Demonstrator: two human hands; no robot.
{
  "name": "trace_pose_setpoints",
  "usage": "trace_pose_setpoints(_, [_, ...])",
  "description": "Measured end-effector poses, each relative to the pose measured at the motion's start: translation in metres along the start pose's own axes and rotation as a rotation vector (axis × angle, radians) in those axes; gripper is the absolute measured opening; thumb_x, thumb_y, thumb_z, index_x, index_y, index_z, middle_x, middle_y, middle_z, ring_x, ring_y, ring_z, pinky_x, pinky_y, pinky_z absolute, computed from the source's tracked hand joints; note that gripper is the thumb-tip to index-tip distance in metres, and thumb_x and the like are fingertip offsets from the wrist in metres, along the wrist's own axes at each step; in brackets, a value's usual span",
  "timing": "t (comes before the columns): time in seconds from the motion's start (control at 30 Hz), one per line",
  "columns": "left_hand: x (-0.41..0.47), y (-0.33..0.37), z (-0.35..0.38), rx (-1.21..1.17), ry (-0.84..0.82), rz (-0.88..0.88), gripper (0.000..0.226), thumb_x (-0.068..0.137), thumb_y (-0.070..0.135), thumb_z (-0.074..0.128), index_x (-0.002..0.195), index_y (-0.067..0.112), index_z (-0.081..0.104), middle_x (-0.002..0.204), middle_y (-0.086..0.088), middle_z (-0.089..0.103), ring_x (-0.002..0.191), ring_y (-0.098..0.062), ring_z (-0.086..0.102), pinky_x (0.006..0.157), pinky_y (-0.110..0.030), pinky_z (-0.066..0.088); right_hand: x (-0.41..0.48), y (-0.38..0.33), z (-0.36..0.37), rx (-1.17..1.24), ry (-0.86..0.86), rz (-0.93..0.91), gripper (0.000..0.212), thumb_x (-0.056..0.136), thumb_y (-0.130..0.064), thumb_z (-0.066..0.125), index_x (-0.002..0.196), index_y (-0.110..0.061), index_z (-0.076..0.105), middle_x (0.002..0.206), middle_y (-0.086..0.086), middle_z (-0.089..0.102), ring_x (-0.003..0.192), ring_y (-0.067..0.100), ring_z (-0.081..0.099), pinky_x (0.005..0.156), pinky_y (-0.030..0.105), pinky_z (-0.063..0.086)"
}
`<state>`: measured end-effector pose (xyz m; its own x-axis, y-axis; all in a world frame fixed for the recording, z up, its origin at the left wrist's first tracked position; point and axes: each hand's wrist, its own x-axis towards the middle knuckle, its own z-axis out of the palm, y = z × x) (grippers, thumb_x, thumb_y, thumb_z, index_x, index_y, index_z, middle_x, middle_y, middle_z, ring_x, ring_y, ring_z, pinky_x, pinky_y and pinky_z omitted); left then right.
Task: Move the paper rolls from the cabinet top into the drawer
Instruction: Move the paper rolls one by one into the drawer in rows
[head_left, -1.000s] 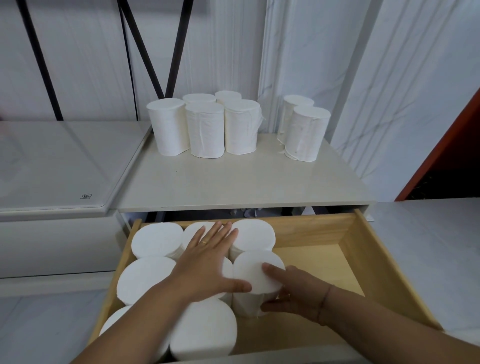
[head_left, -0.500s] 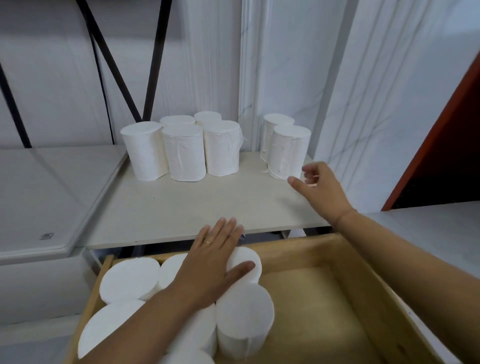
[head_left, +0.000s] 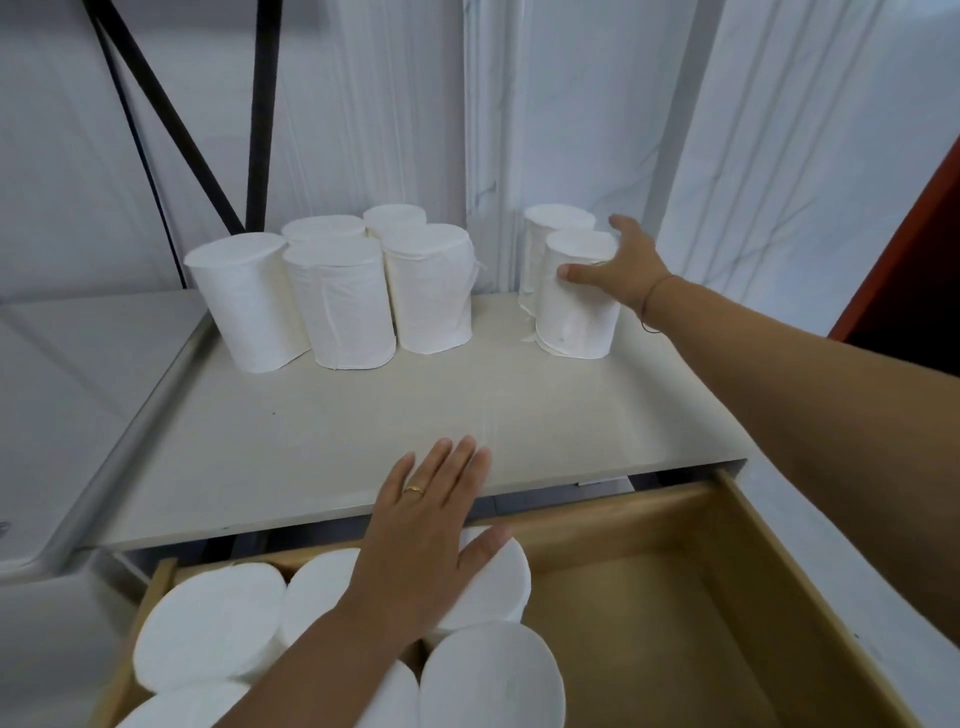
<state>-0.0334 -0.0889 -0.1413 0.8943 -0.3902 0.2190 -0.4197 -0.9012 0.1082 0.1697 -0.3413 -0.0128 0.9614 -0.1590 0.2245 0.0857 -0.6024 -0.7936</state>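
Several white paper rolls (head_left: 337, 301) stand upright at the back of the beige cabinet top (head_left: 363, 426). Two more stand at the back right; my right hand (head_left: 621, 265) wraps around the front roll (head_left: 574, 306) of that pair, thumb on its near side and fingers behind it. The roll still stands on the cabinet top. Below, the open wooden drawer (head_left: 769, 561) holds several upright rolls (head_left: 213, 623) on its left side. My left hand (head_left: 426, 535), wearing a ring, lies flat with fingers spread on top of the rolls in the drawer.
The right half of the drawer floor (head_left: 649, 649) is bare wood. A white surface (head_left: 62, 374) adjoins the cabinet on the left. Black bars (head_left: 208, 130) and white marbled wall panels stand behind. A red-brown edge (head_left: 904, 249) is at the far right.
My right hand left the drawer, reached across the cabinet top and closed around the front right roll. My left hand stayed pressed on the drawer rolls. The view tilted up.
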Motion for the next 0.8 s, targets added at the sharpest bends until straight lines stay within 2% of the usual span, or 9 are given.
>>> trace_pose_setpoints(0.1, [0.0, 0.0, -0.001, -0.003, 0.011, 0.006, 0.073, 0.088, 0.067, -0.003, 0.148, 0.027, 0.005, 0.156, 0.007, 0.007, 0.145, -0.016, 0.003, 0.116, -0.041, -0.004, -0.001, 0.0, 0.004, -0.063, 0.019, -0.01, 0.093, 0.064, -0.046, 0.082, 0.139, -0.016, 0.036, 0.138, 0.009, 0.037, 0.124, 0.027, 0.045, 0.102, 0.04, 0.042])
trace_pose_setpoints(0.2, [-0.001, 0.001, -0.002, 0.015, 0.015, 0.012, 0.072, 0.09, 0.065, 0.0, 0.148, 0.025, 0.012, 0.155, 0.005, 0.015, 0.144, -0.018, 0.011, 0.117, -0.042, 0.003, -0.013, 0.0, 0.002, 0.029, 0.01, -0.006, 0.084, 0.062, -0.044, 0.083, 0.128, -0.016, 0.039, 0.121, 0.002, 0.047, 0.109, 0.022, 0.051, 0.081, 0.03, 0.044])
trace_pose_setpoints(0.27, [0.0, 0.001, -0.004, 0.021, -0.014, 0.013, 0.074, 0.09, 0.065, 0.0, 0.148, 0.022, 0.017, 0.155, 0.003, 0.02, 0.143, -0.02, 0.016, 0.115, -0.045, 0.005, -0.028, -0.001, -0.003, 0.056, -0.024, -0.023, 0.079, 0.061, -0.045, 0.083, 0.122, -0.019, 0.04, 0.114, -0.001, 0.049, 0.101, 0.019, 0.052, 0.073, 0.025, 0.043])
trace_pose_setpoints(0.33, [0.0, 0.001, -0.006, 0.008, -0.027, 0.011, 0.079, 0.086, 0.068, -0.006, 0.149, 0.024, 0.011, 0.156, 0.005, 0.011, 0.145, -0.019, 0.009, 0.116, -0.042, -0.001, -0.049, -0.003, -0.01, 0.07, -0.085, -0.053, 0.076, 0.061, -0.044, 0.084, 0.119, -0.021, 0.042, 0.113, -0.002, 0.051, 0.1, 0.017, 0.054, 0.072, 0.025, 0.046])
trace_pose_setpoints(0.4, [-0.003, -0.001, -0.006, 0.031, -0.028, 0.014, 0.081, 0.077, 0.071, -0.019, 0.145, 0.028, -0.011, 0.154, 0.01, -0.011, 0.144, -0.014, -0.013, 0.116, -0.036, -0.012, -0.076, -0.006, -0.019, 0.09, -0.164, -0.084, 0.073, 0.062, -0.042, 0.084, 0.118, -0.022, 0.042, 0.113, -0.003, 0.051, 0.1, 0.015, 0.054, 0.074, 0.025, 0.048])
trace_pose_setpoints(0.47, [-0.012, -0.002, -0.006, 0.036, -0.041, 0.016, 0.079, 0.074, 0.072, -0.022, 0.142, 0.031, -0.02, 0.152, 0.013, -0.021, 0.14, -0.009, -0.026, 0.115, -0.035, -0.016, -0.107, -0.007, -0.031, 0.109, -0.249, -0.123, 0.072, 0.062, -0.04, 0.085, 0.119, -0.025, 0.043, 0.112, -0.006, 0.052, 0.1, 0.011, 0.055, 0.072, 0.02, 0.049])
trace_pose_setpoints(0.63, [-0.051, -0.003, -0.013, -0.081, -0.076, 0.013, 0.078, 0.079, 0.075, -0.006, 0.145, 0.034, -0.013, 0.153, 0.018, -0.02, 0.136, 0.001, -0.029, 0.113, -0.029, -0.018, -0.186, -0.007, -0.073, 0.089, -0.439, -0.201, 0.08, 0.055, -0.051, 0.083, 0.124, -0.042, 0.045, 0.113, -0.027, 0.053, 0.099, -0.012, 0.054, 0.075, 0.007, 0.049])
trace_pose_setpoints(0.73, [-0.072, -0.004, -0.015, -0.117, -0.159, -0.018, 0.082, 0.075, 0.078, -0.007, 0.144, 0.035, -0.013, 0.149, 0.02, -0.024, 0.132, 0.004, -0.033, 0.108, -0.024, -0.024, -0.22, 0.007, -0.085, 0.09, -0.574, -0.159, 0.075, 0.052, -0.053, 0.081, 0.12, -0.043, 0.05, 0.109, -0.026, 0.057, 0.101, -0.005, 0.057, 0.075, 0.015, 0.054])
trace_pose_setpoints(0.8, [-0.082, -0.004, -0.013, -0.114, -0.211, -0.048, 0.085, 0.073, 0.079, -0.007, 0.146, 0.034, -0.012, 0.149, 0.019, -0.025, 0.132, 0.003, -0.034, 0.109, -0.025, -0.023, -0.24, 0.025, -0.077, 0.03, -0.658, -0.14, 0.074, 0.055, -0.048, 0.084, 0.12, -0.042, 0.048, 0.108, -0.027, 0.055, 0.103, -0.007, 0.053, 0.077, 0.012, 0.052])
